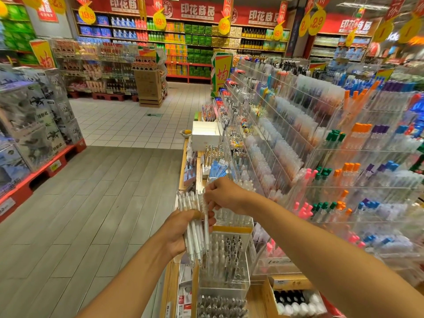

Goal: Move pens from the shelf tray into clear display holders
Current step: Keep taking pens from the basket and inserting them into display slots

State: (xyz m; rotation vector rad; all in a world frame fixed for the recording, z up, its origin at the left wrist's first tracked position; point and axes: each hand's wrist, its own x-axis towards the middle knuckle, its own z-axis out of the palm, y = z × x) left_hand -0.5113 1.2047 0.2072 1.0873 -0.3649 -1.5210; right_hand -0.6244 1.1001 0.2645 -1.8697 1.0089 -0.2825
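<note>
a bundle of white translucent pens (193,226) is gripped upright in the left hand (181,232); one is apparently pinched by the right hand (223,195), to be lowered into the clear acrylic holder (226,267) below.

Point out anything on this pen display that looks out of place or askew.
Two things stand out mildly. A white box sits on the shelf edge among the pens. Farther right, some orange-capped pens lean diagonally across their clear holders while neighbouring pens stand straight.
</note>
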